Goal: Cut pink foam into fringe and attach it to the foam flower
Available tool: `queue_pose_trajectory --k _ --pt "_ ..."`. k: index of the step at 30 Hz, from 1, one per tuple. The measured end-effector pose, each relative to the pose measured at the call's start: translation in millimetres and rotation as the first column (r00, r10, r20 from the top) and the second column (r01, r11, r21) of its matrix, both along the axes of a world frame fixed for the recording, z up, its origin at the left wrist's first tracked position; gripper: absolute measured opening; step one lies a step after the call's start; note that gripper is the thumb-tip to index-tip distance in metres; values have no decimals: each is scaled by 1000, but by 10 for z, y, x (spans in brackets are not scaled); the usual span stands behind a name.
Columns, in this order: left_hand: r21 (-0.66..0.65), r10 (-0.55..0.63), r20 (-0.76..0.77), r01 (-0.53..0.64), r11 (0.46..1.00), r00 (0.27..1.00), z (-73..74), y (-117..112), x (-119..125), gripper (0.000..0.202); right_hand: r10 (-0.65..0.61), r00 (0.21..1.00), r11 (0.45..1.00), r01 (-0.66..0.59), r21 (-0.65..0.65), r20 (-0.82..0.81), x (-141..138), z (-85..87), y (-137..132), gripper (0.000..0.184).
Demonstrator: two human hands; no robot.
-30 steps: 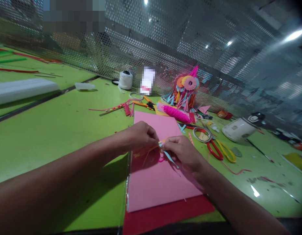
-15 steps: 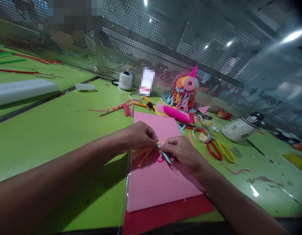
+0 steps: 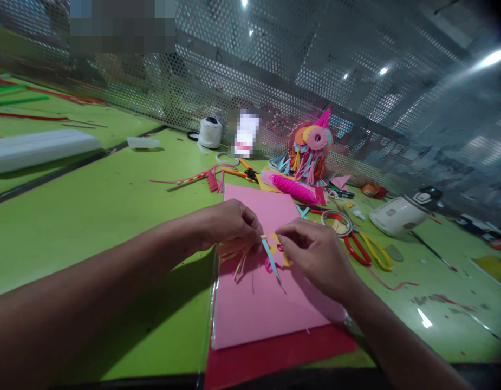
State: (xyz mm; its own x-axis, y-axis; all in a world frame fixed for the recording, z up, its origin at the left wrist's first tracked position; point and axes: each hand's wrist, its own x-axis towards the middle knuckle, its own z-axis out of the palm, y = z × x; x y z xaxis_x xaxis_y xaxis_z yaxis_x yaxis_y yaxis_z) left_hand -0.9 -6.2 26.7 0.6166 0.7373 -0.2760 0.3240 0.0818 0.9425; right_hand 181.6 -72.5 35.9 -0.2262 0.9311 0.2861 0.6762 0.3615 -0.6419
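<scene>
My left hand point(image 3: 236, 223), closed in a pinch, holds a straw-coloured paper tassel point(image 3: 239, 253) by its bound end; the loose strands fan out to the left. From that end a narrow light blue paper strip point(image 3: 271, 260) hangs down over the pink sheet point(image 3: 258, 314). Just right of the strip is my right hand point(image 3: 315, 254), thumb and forefinger tips together. Whether they grip anything is too small to make out. By its fingertips, a yellow piece point(image 3: 288, 259) and a bright pink loop point(image 3: 268, 265) show above the sheet, partly hidden.
A red sheet point(image 3: 242, 368) lies beneath the pink one. Yellow-and-red-handled scissors point(image 3: 374, 252), a tape roll point(image 3: 336, 223) and pink yarn point(image 3: 294, 188) are to the right and behind. A tasselled paper figure point(image 3: 313, 143), white thread spool point(image 3: 210, 132) and glue bottle point(image 3: 400, 214) stand farther back.
My right hand has let go of the blue strip and shifted slightly right. The strip now hangs free from the bound end. My left hand keeps its pinch in nearly the same place.
</scene>
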Motion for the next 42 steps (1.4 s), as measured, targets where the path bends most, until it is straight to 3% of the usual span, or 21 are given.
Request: queue_pose_trajectory --k 2,4,10,16,24,30,36,42 --pt "-86 -33 62 38 996 998 30 -8 -8 7 101 991 978 -115 176 86 21 -24 0 19" --pt "-151 -40 93 54 987 995 62 -22 -10 6 189 974 950 -214 226 129 23 -53 4 28" --pt "-249 -91 158 129 960 983 91 -46 -15 6 352 916 888 -391 241 192 22 -95 30 24" --pt "-276 -163 223 223 935 961 52 -44 -37 5 418 885 858 -459 230 207 75 -82 61 12" --pt "-279 -156 237 221 934 959 57 -68 -17 3 402 912 888 -410 208 81 71 -84 32 11" --pt "-274 -142 247 209 939 959 114 -100 6 5 316 948 934 -308 181 -17 45 -103 7 10" --pt "-188 -136 214 178 966 967 97 -109 9 3 169 981 982 -160 97 -99 -32 -76 -20 10" --pt "-78 -63 104 71 994 993 44 -104 50 8 92 979 995 -98 -26 -184 -44 -120 -5 11"
